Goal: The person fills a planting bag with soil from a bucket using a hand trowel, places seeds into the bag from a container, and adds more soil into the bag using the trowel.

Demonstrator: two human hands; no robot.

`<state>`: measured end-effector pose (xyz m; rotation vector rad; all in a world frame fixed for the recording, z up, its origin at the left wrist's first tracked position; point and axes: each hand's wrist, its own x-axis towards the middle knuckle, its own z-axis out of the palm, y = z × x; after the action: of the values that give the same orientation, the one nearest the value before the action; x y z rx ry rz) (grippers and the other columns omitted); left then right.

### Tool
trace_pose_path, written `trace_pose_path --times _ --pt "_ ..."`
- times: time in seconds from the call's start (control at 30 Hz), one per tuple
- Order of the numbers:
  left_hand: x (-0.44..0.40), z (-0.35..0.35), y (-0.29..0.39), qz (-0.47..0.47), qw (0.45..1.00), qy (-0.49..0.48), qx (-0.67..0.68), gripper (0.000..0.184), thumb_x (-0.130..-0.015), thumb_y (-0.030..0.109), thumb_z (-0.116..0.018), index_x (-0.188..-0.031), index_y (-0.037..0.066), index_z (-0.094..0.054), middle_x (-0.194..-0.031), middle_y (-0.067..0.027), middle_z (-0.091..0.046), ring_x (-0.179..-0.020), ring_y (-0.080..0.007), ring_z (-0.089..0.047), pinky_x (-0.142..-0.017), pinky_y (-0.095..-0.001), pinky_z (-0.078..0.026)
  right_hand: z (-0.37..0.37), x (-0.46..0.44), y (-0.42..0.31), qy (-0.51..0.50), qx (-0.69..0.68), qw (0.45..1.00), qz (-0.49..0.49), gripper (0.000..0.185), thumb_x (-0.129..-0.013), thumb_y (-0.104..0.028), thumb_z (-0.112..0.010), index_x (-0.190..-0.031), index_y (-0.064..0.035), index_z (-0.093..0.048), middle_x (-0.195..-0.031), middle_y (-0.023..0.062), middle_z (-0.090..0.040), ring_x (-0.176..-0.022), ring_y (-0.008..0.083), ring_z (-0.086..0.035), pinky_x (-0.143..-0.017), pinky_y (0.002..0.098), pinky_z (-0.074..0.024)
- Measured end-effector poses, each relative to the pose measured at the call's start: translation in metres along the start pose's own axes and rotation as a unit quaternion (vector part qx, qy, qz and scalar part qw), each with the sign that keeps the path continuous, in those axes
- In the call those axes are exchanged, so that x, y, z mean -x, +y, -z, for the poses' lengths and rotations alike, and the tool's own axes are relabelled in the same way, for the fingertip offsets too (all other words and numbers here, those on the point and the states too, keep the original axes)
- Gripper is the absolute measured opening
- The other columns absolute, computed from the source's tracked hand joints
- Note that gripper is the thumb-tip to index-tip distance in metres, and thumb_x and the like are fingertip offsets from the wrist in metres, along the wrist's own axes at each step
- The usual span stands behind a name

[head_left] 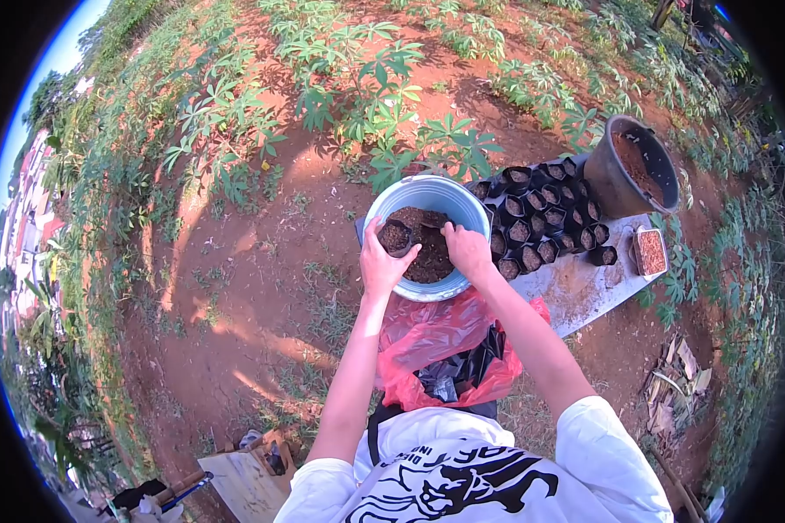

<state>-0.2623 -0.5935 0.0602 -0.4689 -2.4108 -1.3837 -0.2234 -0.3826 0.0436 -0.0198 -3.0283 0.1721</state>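
A light-blue bucket (478,212) with dark soil (427,261) in it stands before me. Inside its left side, my left hand (384,264) is wrapped round a small black nursery bag (396,237) filled with soil, held upright. My right hand (468,251) reaches over the bucket's right rim, its fingers closed on a dark, soil-covered piece (436,220) that looks like a small scoop. The piece is close to the bag's right side; its grip is hidden by the fingers.
Several soil-filled black nursery bags (536,218) stand in rows on a pale board (589,301) to the right. Behind them is a large dark bucket (615,179) of reddish soil; a small tub (650,252) sits nearby. A red plastic bag (410,340) lies at my lap. Leafy plants (349,96) grow ahead.
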Motion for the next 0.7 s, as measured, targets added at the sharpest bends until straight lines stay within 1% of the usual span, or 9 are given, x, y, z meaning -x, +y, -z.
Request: trace_pose_path --times 0.07,0.1,0.23,0.33,0.43,0.53,0.7 --pt "-0.002 0.002 0.002 0.007 1.000 0.002 0.017 0.101 -0.066 0.039 -0.097 -0.143 0.006 -0.041 -0.127 -0.0238 -0.064 -0.117 -0.0409 -0.066 -0.097 -0.0490 -0.054 0.000 -0.001 0.004 -0.051 -0.005 0.998 0.041 0.026 -0.099 -0.029 -0.057 -0.108 -0.0062 -0.065 -0.076 0.0179 -0.071 -0.070 0.0330 -0.073 -0.062 0.0467 -0.0580" --pt "-0.001 0.001 0.000 0.008 1.000 0.002 0.023 0.100 -0.066 0.038 -0.097 -0.142 0.006 -0.041 -0.126 -0.0240 -0.064 -0.116 -0.0405 -0.066 -0.097 -0.0487 -0.055 0.019 -0.001 -0.001 -0.086 -0.009 0.995 0.054 0.029 -0.100 -0.032 -0.056 -0.105 -0.0062 -0.068 -0.076 0.0182 -0.071 -0.072 0.0335 -0.073 -0.064 0.0471 -0.0584" --pt "-0.003 0.000 0.002 0.015 0.999 0.005 0.043 0.099 -0.065 0.037 -0.097 -0.141 0.005 -0.042 -0.124 -0.0240 -0.065 -0.116 -0.0400 -0.066 -0.097 -0.0477 -0.055 0.046 -0.005 -0.006 -0.220 0.022 0.969 0.108 0.047 -0.102 -0.044 -0.051 -0.090 -0.0060 -0.075 -0.079 0.0186 -0.074 -0.079 0.0365 -0.074 -0.073 0.0499 -0.0587" --pt "-0.002 0.001 0.004 0.007 0.999 0.015 0.046 0.098 -0.065 0.037 -0.097 -0.139 0.004 -0.043 -0.124 -0.0241 -0.065 -0.115 -0.0403 -0.066 -0.097 -0.0478 -0.055 0.039 -0.007 -0.004 -0.232 0.007 0.966 0.115 0.057 -0.103 -0.049 -0.047 -0.080 -0.0063 -0.077 -0.082 0.0191 -0.074 -0.082 0.0387 -0.073 -0.078 0.0508 -0.0580" --pt "-0.004 0.001 0.004 0.001 0.999 0.030 0.032 0.096 -0.066 0.037 -0.097 -0.138 0.003 -0.044 -0.123 -0.0242 -0.065 -0.115 -0.0405 -0.066 -0.097 -0.0477 -0.054 0.044 -0.008 -0.005 -0.234 -0.003 0.966 0.112 0.056 -0.103 -0.050 -0.047 -0.083 -0.0070 -0.077 -0.081 0.0185 -0.074 -0.081 0.0396 -0.073 -0.078 0.0503 -0.0579" --pt "-0.003 0.002 0.004 0.008 0.999 0.037 0.021 0.095 -0.066 0.038 -0.097 -0.137 0.002 -0.044 -0.123 -0.0245 -0.065 -0.115 -0.0411 -0.066 -0.097 -0.0480 -0.054 0.058 -0.007 -0.011 -0.241 -0.016 0.967 0.085 0.055 -0.103 -0.047 -0.048 -0.085 -0.0040 -0.077 -0.088 0.0188 -0.076 -0.090 0.0380 -0.073 -0.084 0.0483 -0.0571" --pt "-0.003 0.000 0.001 0.009 0.999 0.040 0.030 0.093 -0.068 0.037 -0.096 -0.137 0.002 -0.044 -0.123 -0.0252 -0.064 -0.116 -0.0424 -0.066 -0.097 -0.0485 -0.054 0.059 -0.006 -0.011 -0.222 -0.036 0.971 0.081 0.055 -0.104 -0.047 -0.048 -0.084 -0.0052 -0.077 -0.086 0.0189 -0.075 -0.088 0.0387 -0.073 -0.083 0.0492 -0.0569"
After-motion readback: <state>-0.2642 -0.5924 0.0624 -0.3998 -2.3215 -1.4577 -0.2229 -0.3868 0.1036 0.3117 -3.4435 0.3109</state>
